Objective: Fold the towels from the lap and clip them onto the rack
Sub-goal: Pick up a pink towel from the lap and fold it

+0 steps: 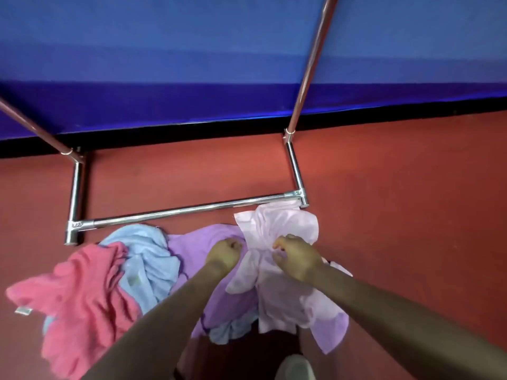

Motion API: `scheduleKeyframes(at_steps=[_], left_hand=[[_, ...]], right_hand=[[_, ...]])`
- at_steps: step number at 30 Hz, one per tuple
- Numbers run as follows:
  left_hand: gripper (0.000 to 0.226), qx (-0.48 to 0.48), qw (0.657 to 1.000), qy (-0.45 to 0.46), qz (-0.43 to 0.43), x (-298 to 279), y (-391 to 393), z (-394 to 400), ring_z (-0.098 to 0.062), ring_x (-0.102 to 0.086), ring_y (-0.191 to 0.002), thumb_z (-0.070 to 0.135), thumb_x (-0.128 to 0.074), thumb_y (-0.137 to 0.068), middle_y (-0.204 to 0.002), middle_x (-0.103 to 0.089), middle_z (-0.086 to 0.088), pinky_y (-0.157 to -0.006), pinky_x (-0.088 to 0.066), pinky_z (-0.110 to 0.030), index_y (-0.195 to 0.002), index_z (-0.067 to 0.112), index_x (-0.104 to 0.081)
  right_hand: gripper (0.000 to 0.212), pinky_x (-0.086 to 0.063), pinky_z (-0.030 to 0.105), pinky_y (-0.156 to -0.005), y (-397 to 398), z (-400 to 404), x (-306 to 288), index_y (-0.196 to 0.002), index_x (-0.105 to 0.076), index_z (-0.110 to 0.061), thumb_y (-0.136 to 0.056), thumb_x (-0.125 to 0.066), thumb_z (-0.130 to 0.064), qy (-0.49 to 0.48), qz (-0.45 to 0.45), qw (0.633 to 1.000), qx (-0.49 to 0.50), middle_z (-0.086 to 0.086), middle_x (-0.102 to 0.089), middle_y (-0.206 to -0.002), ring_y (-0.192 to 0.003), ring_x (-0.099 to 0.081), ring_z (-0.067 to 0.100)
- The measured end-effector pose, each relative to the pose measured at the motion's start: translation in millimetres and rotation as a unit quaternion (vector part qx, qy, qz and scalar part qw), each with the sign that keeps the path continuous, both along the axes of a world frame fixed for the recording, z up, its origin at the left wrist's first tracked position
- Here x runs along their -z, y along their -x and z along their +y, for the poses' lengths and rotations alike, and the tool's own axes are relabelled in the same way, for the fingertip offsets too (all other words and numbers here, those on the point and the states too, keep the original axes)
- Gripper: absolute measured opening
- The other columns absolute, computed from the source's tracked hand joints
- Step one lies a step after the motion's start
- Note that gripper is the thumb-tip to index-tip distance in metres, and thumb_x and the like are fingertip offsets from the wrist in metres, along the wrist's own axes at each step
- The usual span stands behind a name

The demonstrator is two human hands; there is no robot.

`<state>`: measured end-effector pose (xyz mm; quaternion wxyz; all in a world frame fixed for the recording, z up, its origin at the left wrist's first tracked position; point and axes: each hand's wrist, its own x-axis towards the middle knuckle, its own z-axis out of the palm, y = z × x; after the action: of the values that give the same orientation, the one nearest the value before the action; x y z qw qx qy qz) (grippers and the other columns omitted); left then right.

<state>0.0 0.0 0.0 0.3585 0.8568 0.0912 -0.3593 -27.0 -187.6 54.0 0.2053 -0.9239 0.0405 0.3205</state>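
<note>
At the bottom centre of the frame, nearest the camera, a blurred grey rounded shape [297, 367], perhaps a shoe, sits between the person's bare forearms. At lower left a crumpled pink terry towel [79, 300] lies over the lap, with a bunched pale blue towel [148, 259] beside it and a lilac towel [197, 272] spread under the arms. The left hand [225, 253] is closed into a fist at the edge of a thin pale pink towel [277, 242]; the right hand [297, 259] is curled with its fingers pinching the same cloth. That towel hangs gathered and wrinkled, its top edge against the right end of the chrome floor bar [192, 208] of the metal rack [307, 69]. No clips are visible. The step looks like opening this towel for folding: draw the hands apart along one edge until it is taut, then match corners before bringing halves together.
</note>
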Motion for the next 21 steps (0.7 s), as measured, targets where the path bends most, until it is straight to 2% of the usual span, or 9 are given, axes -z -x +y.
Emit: scheduleKeyframes(at_steps=[4,7,9,12,15,17,18,20,21], left_hand=[[0.032,0.026,0.999,0.033,0.006,27.8,10.9,-8.5,-0.021,-0.059,-0.098,0.029,-0.039,-0.096,-0.112,-0.067,-0.008,-0.089,-0.044,-0.034,-0.106,0.01,-0.063],[0.048,0.073,0.994,0.083,-0.013,52.3,14.4,-17.0,-0.023,-0.052,-0.119,0.038,-0.04,-0.094,-0.128,-0.059,-0.007,-0.105,-0.038,-0.034,-0.132,0.014,-0.055],[0.068,0.147,0.986,0.074,-0.036,60.4,12.2,-20.8,-0.025,-0.05,-0.11,0.055,-0.026,-0.082,-0.116,-0.063,-0.011,-0.098,-0.036,-0.03,-0.116,0.01,-0.065],[0.075,0.191,0.978,0.058,-0.059,65.8,9.3,-17.8,-0.019,-0.04,-0.085,0.055,-0.015,-0.074,-0.085,-0.065,-0.017,-0.08,-0.031,-0.03,-0.078,0.0,-0.066],[0.06,0.069,0.99,0.093,-0.075,36.0,8.9,-14.9,-0.012,-0.044,-0.078,0.04,-0.029,-0.084,-0.074,-0.061,-0.014,-0.08,-0.034,-0.028,-0.069,-0.007,-0.063],[0.044,-0.049,0.991,0.119,-0.043,7.6,3.9,-9.8,-0.002,-0.047,-0.066,0.019,-0.041,-0.098,-0.068,-0.056,-0.002,-0.074,-0.034,-0.025,-0.061,0.002,-0.058],[0.04,-0.099,0.987,0.123,-0.027,-9.1,-1.8,-7.9,-0.003,-0.051,-0.07,0.013,-0.042,-0.1,-0.072,-0.059,0.0,-0.077,-0.037,-0.026,-0.067,0.005,-0.062],[0.034,-0.178,0.974,0.141,-0.004,-46.0,-17.7,-7.8,-0.015,-0.056,-0.086,0.015,-0.04,-0.102,-0.086,-0.066,-0.004,-0.085,-0.045,-0.026,-0.089,0.003,-0.069],[0.034,-0.214,0.964,0.158,0.0,-66.5,-26.1,-8.6,-0.017,-0.055,-0.083,0.017,-0.039,-0.103,-0.078,-0.066,-0.002,-0.075,-0.048,-0.02,-0.087,0.005,-0.067]], right_hand=[[0.037,-0.045,0.039,-0.088,1.6,5.2,29.7,-0.104,-0.057,-0.014,-0.083,-0.05,-0.044,0.027,0.061,0.998,-0.022,0.009,-0.054,-0.114,-0.108,-0.05,0.027],[0.06,-0.044,0.037,-0.086,7.9,6.1,54.8,-0.097,-0.061,-0.012,-0.071,-0.032,-0.057,0.031,0.06,0.998,-0.015,0.01,-0.058,-0.11,-0.106,-0.052,0.027],[0.069,-0.04,0.034,-0.082,8.9,1.6,63.7,-0.091,-0.063,-0.009,-0.065,-0.021,-0.059,0.023,0.058,0.998,-0.022,0.014,-0.06,-0.104,-0.103,-0.052,0.028],[0.042,-0.036,0.032,-0.078,2.8,-5.4,58.2,-0.083,-0.064,-0.008,-0.086,-0.038,-0.041,-0.013,0.086,0.996,0.018,0.019,-0.065,-0.099,-0.097,-0.056,0.029],[0.023,-0.035,0.025,-0.076,-4.4,-19.0,40.9,-0.089,-0.061,-0.012,-0.094,-0.043,-0.026,-0.053,0.122,0.988,0.08,0.013,-0.065,-0.105,-0.101,-0.057,0.026],[0.024,-0.037,0.023,-0.074,-8.3,-24.1,22.0,-0.097,-0.064,-0.01,-0.096,-0.043,-0.023,-0.069,0.143,0.979,0.13,0.009,-0.064,-0.103,-0.093,-0.056,0.021],[0.024,-0.038,0.021,-0.072,-11.3,-24.9,10.7,-0.097,-0.064,-0.011,-0.096,-0.042,-0.023,-0.075,0.148,0.974,0.155,0.007,-0.063,-0.098,-0.086,-0.055,0.018],[0.026,-0.038,0.016,-0.059,-19.7,-21.8,-16.7,-0.076,-0.057,-0.016,-0.097,-0.043,-0.021,-0.094,0.152,0.961,0.211,0.001,-0.057,-0.078,-0.068,-0.05,0.011],[0.03,-0.035,0.014,-0.053,-24.8,-19.6,-30.9,-0.068,-0.051,-0.019,-0.097,-0.043,-0.02,-0.103,0.148,0.956,0.231,-0.002,-0.051,-0.071,-0.063,-0.045,0.008]])
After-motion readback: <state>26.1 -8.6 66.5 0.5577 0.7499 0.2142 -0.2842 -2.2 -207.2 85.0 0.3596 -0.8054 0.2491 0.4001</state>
